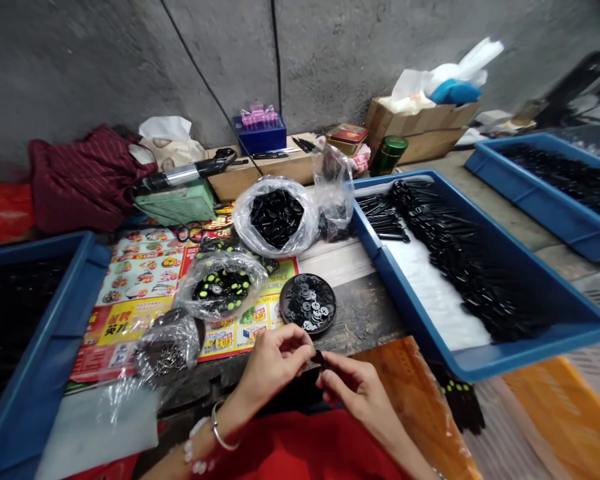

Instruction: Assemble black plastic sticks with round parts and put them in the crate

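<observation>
My left hand [280, 360] and my right hand [353, 387] are close together at the bottom centre, fingers closed on a small black part [319, 360] between them. Just beyond them stands a round dish [285, 313] of grey metal discs. Behind the dish, one plastic bag [240, 223] holds black parts, and another bag [185, 293] holds black parts with yellow-green dots. Nearer on the left lies a bag [187, 333] of small metal pieces. A blue tray [505, 267] on the right holds many long black parts on a white sheet.
At the left edge is a blue bin [55, 353] of dark parts; another blue tray [535, 207] stands at the far right. A power tool [180, 175] rests on a green box [185, 203]. Cardboard boxes and a green tin [387, 157] line the grey wall.
</observation>
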`<state>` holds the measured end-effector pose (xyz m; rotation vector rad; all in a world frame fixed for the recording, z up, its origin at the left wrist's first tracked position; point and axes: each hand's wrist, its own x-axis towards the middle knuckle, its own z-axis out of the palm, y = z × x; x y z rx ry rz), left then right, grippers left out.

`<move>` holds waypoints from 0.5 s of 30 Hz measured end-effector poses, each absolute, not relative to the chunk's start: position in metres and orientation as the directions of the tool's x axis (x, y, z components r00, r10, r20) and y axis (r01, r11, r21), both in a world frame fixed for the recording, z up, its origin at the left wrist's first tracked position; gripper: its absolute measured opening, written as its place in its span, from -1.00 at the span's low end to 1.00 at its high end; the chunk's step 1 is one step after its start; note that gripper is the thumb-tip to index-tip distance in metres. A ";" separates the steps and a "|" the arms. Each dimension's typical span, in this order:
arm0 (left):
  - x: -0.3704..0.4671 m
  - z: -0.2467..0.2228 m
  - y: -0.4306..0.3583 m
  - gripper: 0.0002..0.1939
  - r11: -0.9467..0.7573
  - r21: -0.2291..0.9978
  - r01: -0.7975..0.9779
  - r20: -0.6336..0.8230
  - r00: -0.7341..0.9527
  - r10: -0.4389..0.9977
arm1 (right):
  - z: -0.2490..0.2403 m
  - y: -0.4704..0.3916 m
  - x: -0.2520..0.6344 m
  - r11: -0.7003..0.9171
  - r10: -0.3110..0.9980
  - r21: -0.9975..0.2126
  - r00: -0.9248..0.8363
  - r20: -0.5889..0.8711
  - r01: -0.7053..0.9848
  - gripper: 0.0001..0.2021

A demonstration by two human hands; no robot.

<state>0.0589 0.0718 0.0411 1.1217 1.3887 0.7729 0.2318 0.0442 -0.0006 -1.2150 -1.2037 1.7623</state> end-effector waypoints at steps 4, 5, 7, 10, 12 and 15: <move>0.058 0.040 0.073 -0.88 0.343 0.925 0.167 -0.361 0.092 0.928 | 0.002 0.045 0.230 -0.330 0.889 -0.944 -0.342 -0.306 -0.013 -0.59; 0.058 0.039 0.073 -0.88 0.357 0.922 0.149 -0.373 0.104 0.922 | 0.002 0.046 0.230 -0.337 0.885 -0.941 -0.349 -0.309 -0.019 -0.59; 0.057 0.037 0.074 -0.86 0.391 0.914 0.105 -0.402 0.133 0.906 | 0.002 0.047 0.229 -0.352 0.877 -0.936 -0.361 -0.318 -0.029 -0.60; 0.056 0.035 0.074 -0.84 0.403 0.911 0.084 -0.411 0.149 0.899 | 0.003 0.047 0.228 -0.333 0.881 -0.943 -0.359 -0.306 -0.014 -0.62; 0.056 0.036 0.073 -0.85 0.370 0.920 0.132 -0.386 0.129 0.913 | 0.004 0.046 0.228 -0.305 0.890 -0.952 -0.354 -0.288 0.010 -0.64; 0.058 0.038 0.072 -0.88 0.293 0.921 0.257 -0.325 0.091 0.941 | 0.006 0.045 0.227 -0.316 0.890 -0.949 -0.341 -0.305 0.023 -0.64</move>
